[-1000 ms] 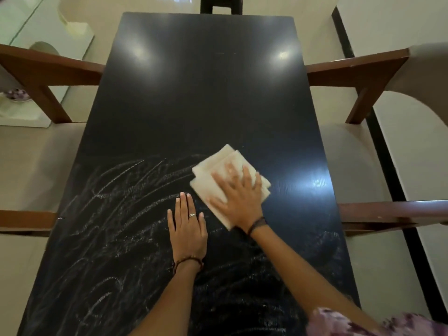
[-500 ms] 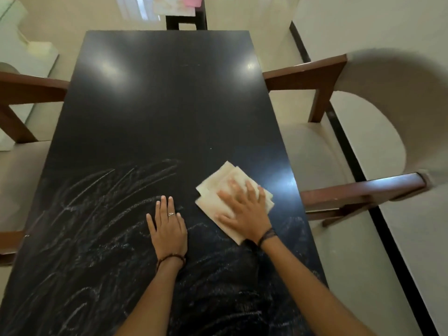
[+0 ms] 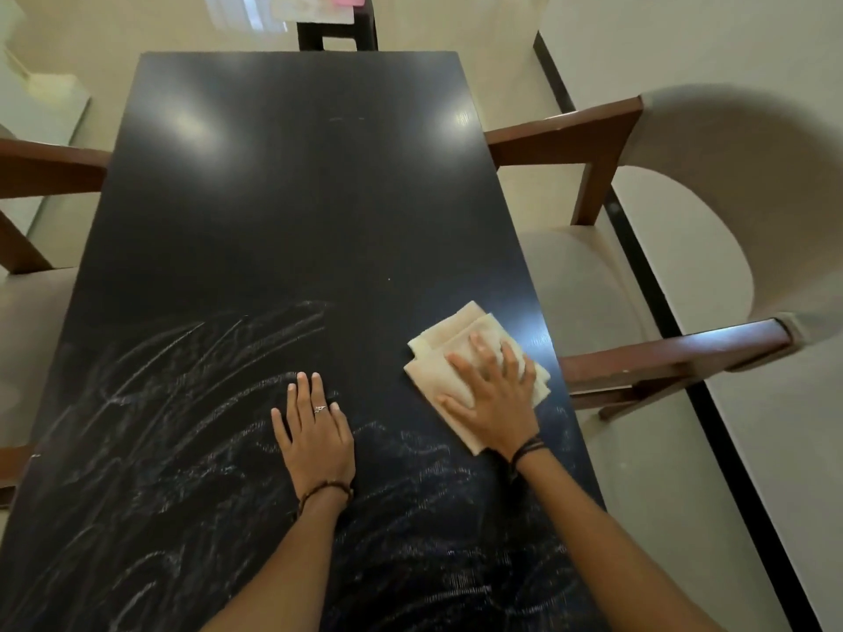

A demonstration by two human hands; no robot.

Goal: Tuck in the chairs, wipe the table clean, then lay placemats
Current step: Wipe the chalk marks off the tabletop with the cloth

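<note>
- Right hand: palm down, fingers spread, pressed flat on a folded cloth. Dark cord bands at the wrist.
- Cloth: cream, soft weave, folded to a rough rectangle in layers. Long axis runs diagonally, from the table's near right toward its far middle. It lies flat on the table, close to the table's right edge; one corner pokes out past the fingertips.
- Left hand: empty, palm flat on the table, fingers straight and close together, pointing to the table's far end. Ring on one finger, cord bracelet at the wrist. It sits beside the cloth, apart from it.
- Table: long black rectangle, smooth and glossy, lamp glare on the far half. Near half covered in pale curved streaks; far half plain.
- Right chair: brown wooden arms, beige padded seat and rounded back, seat partly under the table's right edge.
- Left chair: same wood and padding, at the table's left edge.
</note>
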